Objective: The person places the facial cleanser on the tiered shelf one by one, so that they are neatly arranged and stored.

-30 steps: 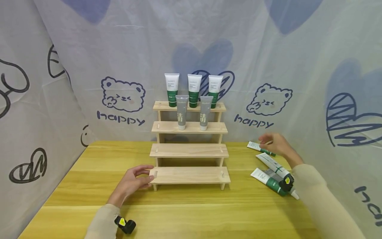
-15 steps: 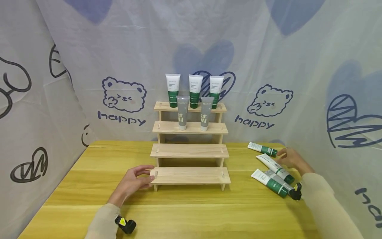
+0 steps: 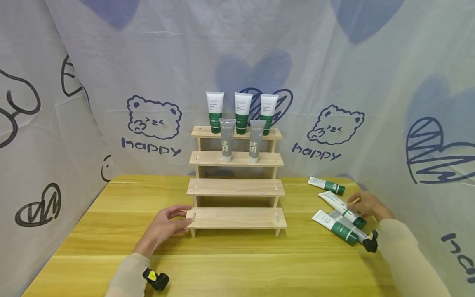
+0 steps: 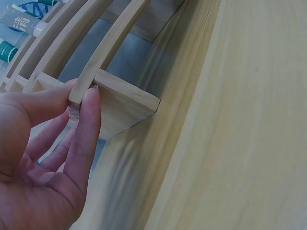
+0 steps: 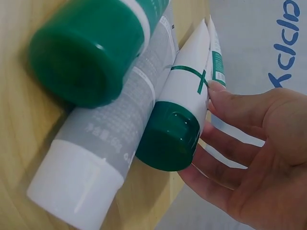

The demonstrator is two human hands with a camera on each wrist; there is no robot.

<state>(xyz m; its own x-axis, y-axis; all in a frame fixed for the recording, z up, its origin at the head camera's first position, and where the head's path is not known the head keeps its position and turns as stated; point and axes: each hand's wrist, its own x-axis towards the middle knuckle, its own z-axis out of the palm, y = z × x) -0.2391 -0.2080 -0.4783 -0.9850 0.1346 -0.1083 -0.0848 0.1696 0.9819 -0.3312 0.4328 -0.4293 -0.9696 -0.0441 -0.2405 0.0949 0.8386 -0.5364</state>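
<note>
Left hand (image 3: 166,225) pinching the lowest wooden step (image 3: 235,216), right hand (image 3: 369,205) touching a cross-marked tube (image 3: 339,205), fingers loosely parted, tube lying at right on the table (image 3: 237,268), beside a grey tube (image 5: 108,127).

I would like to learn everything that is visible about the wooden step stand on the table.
The four-tier step stand looks like pale, plain wood, its flat shelves rising toward the back, with slot joints near their ends. It stands upright on the wood-grain table. Three white-and-green tubes stand caps down on its top shelf, two grey tubes on the shelf just below. The left hand pinches the left end of the lowest shelf.
</note>
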